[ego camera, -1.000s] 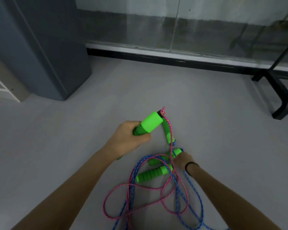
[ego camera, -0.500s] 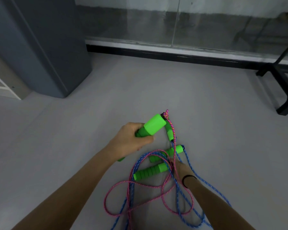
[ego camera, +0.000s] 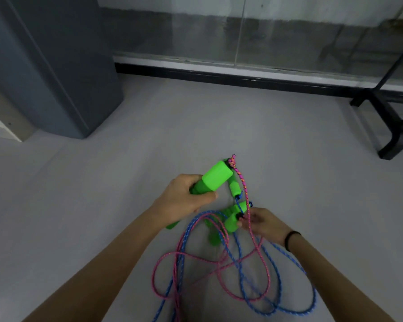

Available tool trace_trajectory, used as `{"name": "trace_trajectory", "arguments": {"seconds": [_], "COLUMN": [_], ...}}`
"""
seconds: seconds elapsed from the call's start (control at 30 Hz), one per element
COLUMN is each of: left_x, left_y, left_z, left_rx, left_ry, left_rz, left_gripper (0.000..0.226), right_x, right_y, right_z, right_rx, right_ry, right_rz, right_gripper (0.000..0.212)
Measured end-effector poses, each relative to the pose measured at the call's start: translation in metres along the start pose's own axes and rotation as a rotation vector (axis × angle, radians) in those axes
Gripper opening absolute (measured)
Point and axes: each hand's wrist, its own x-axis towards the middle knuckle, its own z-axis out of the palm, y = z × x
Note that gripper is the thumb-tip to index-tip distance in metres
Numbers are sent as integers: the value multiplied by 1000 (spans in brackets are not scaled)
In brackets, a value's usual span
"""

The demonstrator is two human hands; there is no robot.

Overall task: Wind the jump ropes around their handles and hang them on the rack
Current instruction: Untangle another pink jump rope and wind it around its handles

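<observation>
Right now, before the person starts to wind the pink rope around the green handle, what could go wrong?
1. The pink braided rope and the blue braided rope cross in several loops on the grey floor; winding one will likely drag the other and tighten a tangle.
2. The left hand grips one thick green foam handle, while the right hand pinches the pink rope beside the other green handles; a pull may swing them.

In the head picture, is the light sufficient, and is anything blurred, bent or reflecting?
Head view: dim, greyish light; the green handle in the left hand looks over-bright; the lower handles by the right hand, which pinches the pink rope, are smeared by blur; the black baseboard bows slightly from the wide-angle lens; the glass panel shows reflections.
</observation>
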Motion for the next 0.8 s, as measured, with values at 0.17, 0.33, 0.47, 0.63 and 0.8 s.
{"name": "trace_trajectory", "arguments": {"seconds": [0.17, 0.33, 0.47, 0.63, 0.8], "left_x": [0, 4, 5, 13, 22], "left_y": [14, 27, 43, 63, 118], "left_z": [7, 8, 8, 2, -21], "left_rx": [-210, -397, -437, -478, -607], "left_ry": [42, 57, -15, -13, -24], "left_rz": [-9, 72, 80, 32, -162], "left_gripper": [16, 12, 16, 5, 11], "right_x": [-32, -62, -57, -41, -68], "right_y": [-71, -151, -185, -196, -253], "right_z": [-29, -54, -64, -71, -93], "right_rx": [-26, 148, 269, -20, -157], "right_ry": [137, 121, 224, 637, 765], "right_rz": [-280, -475, -535, -455, -441], "right_gripper": [28, 25, 20, 20, 19]}}
